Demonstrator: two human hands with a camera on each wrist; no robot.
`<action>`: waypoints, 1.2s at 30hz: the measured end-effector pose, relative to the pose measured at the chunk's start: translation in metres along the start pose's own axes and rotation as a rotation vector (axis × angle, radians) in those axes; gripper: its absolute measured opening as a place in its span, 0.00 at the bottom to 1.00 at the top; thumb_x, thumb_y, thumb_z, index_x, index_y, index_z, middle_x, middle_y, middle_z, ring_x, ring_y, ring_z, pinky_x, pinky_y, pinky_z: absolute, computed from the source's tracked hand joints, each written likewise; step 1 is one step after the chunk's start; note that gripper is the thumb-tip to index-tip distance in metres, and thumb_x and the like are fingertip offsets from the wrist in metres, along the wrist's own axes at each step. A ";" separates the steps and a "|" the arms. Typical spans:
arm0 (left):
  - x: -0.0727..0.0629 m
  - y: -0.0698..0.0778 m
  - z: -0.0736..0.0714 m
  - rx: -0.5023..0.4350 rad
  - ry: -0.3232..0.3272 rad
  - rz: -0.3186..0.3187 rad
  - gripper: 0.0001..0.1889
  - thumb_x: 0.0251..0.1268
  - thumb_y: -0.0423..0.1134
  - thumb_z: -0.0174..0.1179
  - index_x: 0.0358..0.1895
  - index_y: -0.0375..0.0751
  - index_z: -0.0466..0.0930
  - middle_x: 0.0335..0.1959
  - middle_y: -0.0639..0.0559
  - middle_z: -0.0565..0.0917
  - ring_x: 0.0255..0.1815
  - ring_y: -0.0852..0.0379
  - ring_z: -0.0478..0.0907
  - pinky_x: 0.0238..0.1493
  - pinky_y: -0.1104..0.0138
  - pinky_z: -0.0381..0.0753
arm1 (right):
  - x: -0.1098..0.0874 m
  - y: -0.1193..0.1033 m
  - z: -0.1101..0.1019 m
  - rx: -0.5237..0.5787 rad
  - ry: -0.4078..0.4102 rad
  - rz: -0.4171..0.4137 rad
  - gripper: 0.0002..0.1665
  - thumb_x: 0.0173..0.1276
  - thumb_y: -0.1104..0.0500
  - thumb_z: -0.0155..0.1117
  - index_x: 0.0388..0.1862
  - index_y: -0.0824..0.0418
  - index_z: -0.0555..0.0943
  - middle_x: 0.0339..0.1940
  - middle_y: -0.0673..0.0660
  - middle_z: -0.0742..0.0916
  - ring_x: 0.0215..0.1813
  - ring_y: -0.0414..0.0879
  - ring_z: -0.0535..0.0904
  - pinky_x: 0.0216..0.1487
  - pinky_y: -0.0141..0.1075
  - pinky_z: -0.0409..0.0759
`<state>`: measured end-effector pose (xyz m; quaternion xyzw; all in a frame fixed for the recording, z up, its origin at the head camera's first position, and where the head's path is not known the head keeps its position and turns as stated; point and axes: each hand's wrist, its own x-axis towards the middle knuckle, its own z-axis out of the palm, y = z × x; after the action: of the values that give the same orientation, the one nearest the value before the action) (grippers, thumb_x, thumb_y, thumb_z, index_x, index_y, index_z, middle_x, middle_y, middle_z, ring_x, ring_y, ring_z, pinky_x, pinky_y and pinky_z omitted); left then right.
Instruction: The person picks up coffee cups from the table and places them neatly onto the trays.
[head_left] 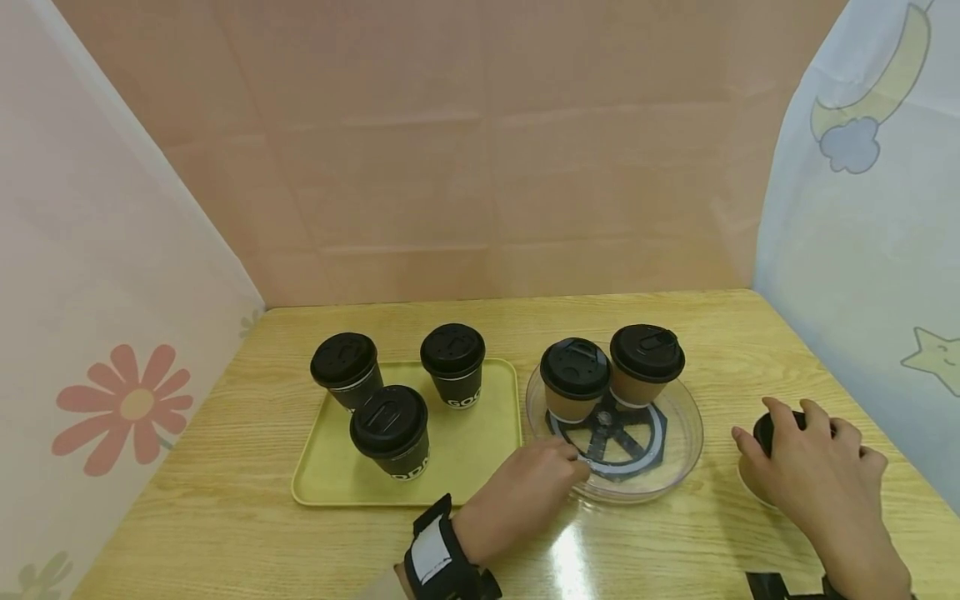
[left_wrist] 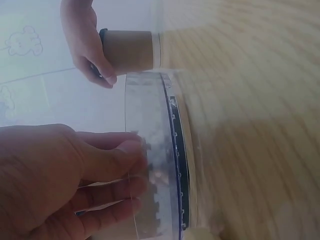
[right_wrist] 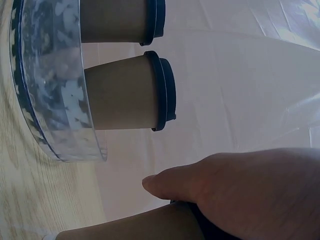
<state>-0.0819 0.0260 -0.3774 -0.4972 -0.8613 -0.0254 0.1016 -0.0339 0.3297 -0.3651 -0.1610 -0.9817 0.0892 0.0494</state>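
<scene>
My left hand (head_left: 525, 492) is at the near left rim of a clear round turntable (head_left: 686, 467), its thumb and fingers pinching the transparent wall (left_wrist: 150, 115) in the left wrist view. Two brown paper cups with black lids, a left one (head_left: 573, 379) and a right one (head_left: 647, 362), stand on the turntable's far part. To the right on the table, my right hand (head_left: 825, 467) grips another brown lidded cup (right_wrist: 135, 225) from above, fingers and thumb around its black lid (head_left: 763, 433). The hand hides most of that cup.
A yellow tray (head_left: 322, 475) lies left of the turntable. On it stand three black cups with black lids: one at the back left (head_left: 345, 371), one at the back right (head_left: 453, 362) and one in front (head_left: 390, 433). Paper-covered walls (head_left: 487, 167) enclose the wooden table (head_left: 225, 533).
</scene>
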 end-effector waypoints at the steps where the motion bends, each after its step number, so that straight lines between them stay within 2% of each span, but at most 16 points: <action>1: -0.001 -0.001 0.000 0.001 0.003 -0.003 0.11 0.62 0.30 0.62 0.38 0.54 0.87 0.32 0.62 0.83 0.35 0.68 0.76 0.39 0.80 0.77 | -0.001 -0.001 0.000 -0.001 0.004 -0.002 0.40 0.71 0.37 0.52 0.66 0.68 0.65 0.61 0.82 0.64 0.54 0.84 0.57 0.41 0.76 0.60; 8: -0.003 -0.006 0.002 0.023 0.028 -0.012 0.13 0.58 0.27 0.63 0.36 0.53 0.87 0.33 0.62 0.83 0.36 0.67 0.78 0.38 0.81 0.78 | -0.003 -0.005 -0.005 0.004 0.026 -0.010 0.37 0.72 0.40 0.54 0.65 0.68 0.65 0.60 0.82 0.65 0.54 0.84 0.58 0.42 0.77 0.61; 16: -0.006 -0.006 0.000 -0.003 -0.004 -0.039 0.12 0.57 0.30 0.66 0.41 0.52 0.87 0.38 0.60 0.85 0.39 0.65 0.78 0.41 0.80 0.79 | -0.003 -0.003 -0.003 0.009 0.023 -0.008 0.38 0.72 0.39 0.52 0.65 0.68 0.65 0.60 0.82 0.65 0.54 0.84 0.58 0.42 0.76 0.60; 24: -0.003 0.002 -0.004 -0.014 0.030 0.010 0.04 0.64 0.38 0.64 0.38 0.52 0.86 0.36 0.62 0.84 0.37 0.66 0.76 0.42 0.79 0.77 | -0.003 0.001 0.001 0.004 0.024 -0.009 0.40 0.71 0.37 0.53 0.65 0.67 0.65 0.60 0.82 0.65 0.53 0.85 0.58 0.40 0.76 0.61; 29: -0.001 0.005 -0.004 0.021 0.008 0.029 0.06 0.67 0.37 0.61 0.38 0.52 0.85 0.35 0.62 0.85 0.36 0.67 0.76 0.41 0.79 0.77 | -0.003 0.000 0.001 0.011 0.019 -0.008 0.40 0.71 0.37 0.52 0.65 0.68 0.65 0.60 0.82 0.64 0.54 0.85 0.57 0.41 0.77 0.60; 36: -0.002 0.004 -0.005 0.028 -0.014 -0.005 0.08 0.66 0.33 0.60 0.40 0.52 0.86 0.36 0.62 0.85 0.38 0.67 0.78 0.41 0.78 0.79 | -0.002 -0.002 -0.001 0.011 0.021 -0.011 0.39 0.72 0.38 0.52 0.66 0.67 0.65 0.61 0.82 0.64 0.54 0.85 0.57 0.41 0.76 0.60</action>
<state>-0.0769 0.0250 -0.3731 -0.4938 -0.8635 -0.0101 0.1026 -0.0322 0.3274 -0.3638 -0.1561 -0.9815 0.0924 0.0611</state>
